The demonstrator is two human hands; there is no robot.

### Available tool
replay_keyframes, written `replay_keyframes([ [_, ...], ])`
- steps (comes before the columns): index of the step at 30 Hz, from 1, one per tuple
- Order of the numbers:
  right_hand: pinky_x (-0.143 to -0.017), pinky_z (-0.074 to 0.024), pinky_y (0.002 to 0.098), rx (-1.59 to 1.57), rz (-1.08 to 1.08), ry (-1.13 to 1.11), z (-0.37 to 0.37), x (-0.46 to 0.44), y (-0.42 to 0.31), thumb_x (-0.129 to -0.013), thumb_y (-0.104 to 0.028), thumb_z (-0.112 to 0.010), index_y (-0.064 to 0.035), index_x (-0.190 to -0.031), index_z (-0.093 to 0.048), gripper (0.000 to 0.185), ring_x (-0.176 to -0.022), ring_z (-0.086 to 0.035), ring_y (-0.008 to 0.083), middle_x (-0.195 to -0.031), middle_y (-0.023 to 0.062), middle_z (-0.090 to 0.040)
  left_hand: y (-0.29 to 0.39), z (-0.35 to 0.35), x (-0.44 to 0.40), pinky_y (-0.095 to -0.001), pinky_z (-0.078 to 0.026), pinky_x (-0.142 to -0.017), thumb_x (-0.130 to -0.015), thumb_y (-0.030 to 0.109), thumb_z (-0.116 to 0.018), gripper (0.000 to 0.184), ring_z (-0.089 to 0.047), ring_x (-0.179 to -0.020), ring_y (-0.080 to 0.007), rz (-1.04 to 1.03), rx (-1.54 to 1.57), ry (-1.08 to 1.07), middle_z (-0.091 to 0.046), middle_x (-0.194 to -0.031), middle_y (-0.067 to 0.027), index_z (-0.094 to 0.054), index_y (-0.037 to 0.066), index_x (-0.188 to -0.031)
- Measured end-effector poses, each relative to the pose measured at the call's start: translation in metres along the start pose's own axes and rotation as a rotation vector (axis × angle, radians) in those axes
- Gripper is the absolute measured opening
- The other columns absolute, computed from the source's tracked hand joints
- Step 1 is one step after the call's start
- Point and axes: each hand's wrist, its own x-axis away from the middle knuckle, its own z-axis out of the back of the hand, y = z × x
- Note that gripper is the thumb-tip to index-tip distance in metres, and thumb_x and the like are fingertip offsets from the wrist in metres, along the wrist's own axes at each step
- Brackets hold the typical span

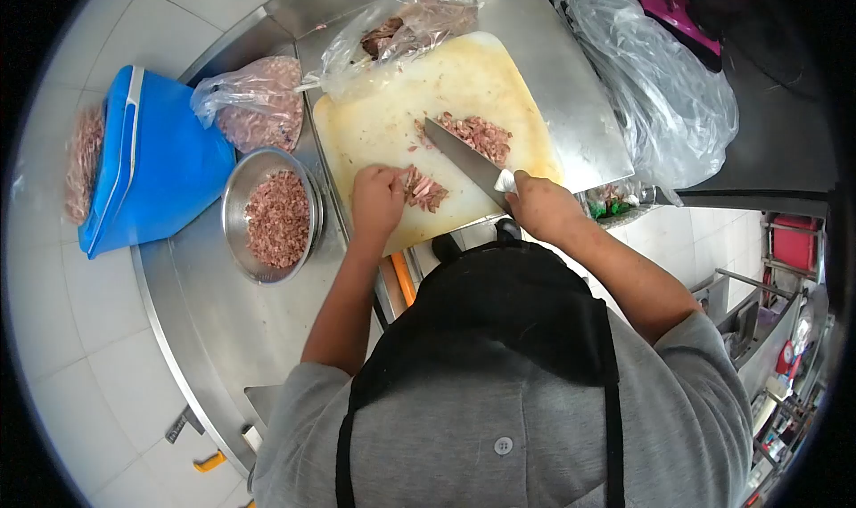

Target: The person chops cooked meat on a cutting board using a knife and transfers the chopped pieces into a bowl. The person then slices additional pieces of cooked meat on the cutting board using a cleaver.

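My right hand (542,207) is closed around the white handle of a kitchen knife (465,159), whose wide blade points up and left across the cutting board (357,134). Beyond the blade lies a pile of finely chopped meat (481,136). On the near side, a smaller heap of meat strips (423,190) rests by my left hand (378,192). The fingers of that hand are bent together at the heap's left edge, touching the meat; whether a piece is pinched between them is hidden.
Left of the board, a steel bowl (234,232) holds chopped meat. Behind it are a bag of minced meat (267,107) and a blue container (160,169). Another plastic bag (437,18) with dark meat overlaps the board's far edge. Clear plastic sheeting (660,107) lies at the right.
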Motion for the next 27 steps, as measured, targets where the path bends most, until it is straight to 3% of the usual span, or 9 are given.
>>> replay_keyframes([
  [3,-0.088,-0.0543,0.0494,0.015,0.005,-0.009,0.001,0.000,-0.001,-0.100,-0.027,-0.054,0.0012,-0.114,-0.058,0.031,-0.100,-0.070,0.0397,-0.103,0.0244,-0.072,0.031,0.001,0.022,-0.0464,-0.048,-0.089,-0.083,0.020,-0.074,0.027,-0.062,-0.098,-0.0351,-0.026,-0.033,-0.004,-0.068,-0.098,-0.0127,-0.076,0.004,-0.104],
  [5,-0.087,-0.0544,0.0498,0.023,0.016,-0.006,0.002,-0.001,-0.002,-0.101,-0.027,-0.054,0.0012,-0.113,-0.058,0.031,-0.099,-0.070,0.0397,-0.102,0.0245,-0.072,0.057,0.011,0.025,-0.0475,-0.047,-0.091,-0.081,0.031,-0.078,0.044,-0.059,-0.101,-0.0330,-0.163,-0.161,0.212,-0.065,-0.107,-0.0127,-0.073,0.005,-0.116],
  [8,-0.087,-0.0544,0.0505,0.050,-0.003,-0.015,0.001,0.000,-0.005,-0.101,-0.026,-0.053,0.0009,-0.112,-0.058,0.030,-0.099,-0.070,0.0399,-0.101,0.0248,-0.072,0.042,-0.008,0.035,-0.0453,-0.048,-0.091,-0.079,0.032,-0.081,0.054,-0.057,-0.105,-0.0317,-0.088,-0.075,0.135,-0.063,-0.113,-0.0125,-0.069,0.005,-0.125],
  [15,-0.083,-0.0550,0.0509,0.126,0.058,0.003,0.009,0.001,-0.008,-0.100,-0.023,-0.053,0.0006,-0.112,-0.057,0.027,-0.094,-0.071,0.0406,-0.098,0.0244,-0.073,0.061,-0.060,0.017,-0.0429,-0.049,-0.090,-0.080,0.021,-0.081,0.047,-0.058,-0.103,-0.0320,-0.085,0.087,0.213,-0.063,-0.111,-0.0129,-0.070,0.003,-0.122],
  [20,-0.081,-0.0556,0.0506,0.194,0.061,0.008,0.008,-0.001,-0.005,-0.098,-0.015,-0.050,0.0005,-0.113,-0.057,0.023,-0.092,-0.072,0.0395,-0.097,0.0241,-0.073,0.079,-0.035,0.019,-0.0422,-0.048,-0.091,-0.081,0.016,-0.080,0.039,-0.059,-0.102,-0.0317,-0.083,0.009,0.319,-0.065,-0.109,-0.0130,-0.072,0.005,-0.117],
  [24,-0.081,-0.0558,0.0504,0.168,0.052,0.010,0.005,0.002,-0.007,-0.097,-0.014,-0.049,0.0008,-0.113,-0.056,0.023,-0.092,-0.072,0.0394,-0.097,0.0240,-0.073,0.051,-0.040,0.025,-0.0410,-0.050,-0.088,-0.079,0.016,-0.081,0.037,-0.059,-0.101,-0.0315,-0.064,0.224,0.292,-0.064,-0.107,-0.0122,-0.074,0.007,-0.114],
  [27,-0.081,-0.0560,0.0500,0.163,0.046,0.007,0.009,0.006,-0.010,-0.097,-0.013,-0.048,0.0009,-0.113,-0.056,0.023,-0.091,-0.072,0.0396,-0.097,0.0240,-0.073,0.042,-0.044,0.016,-0.0402,-0.051,-0.083,-0.077,0.017,-0.083,0.033,-0.060,-0.100,-0.0302,-0.208,0.248,0.147,-0.063,-0.105,-0.0099,-0.076,0.008,-0.108],
])
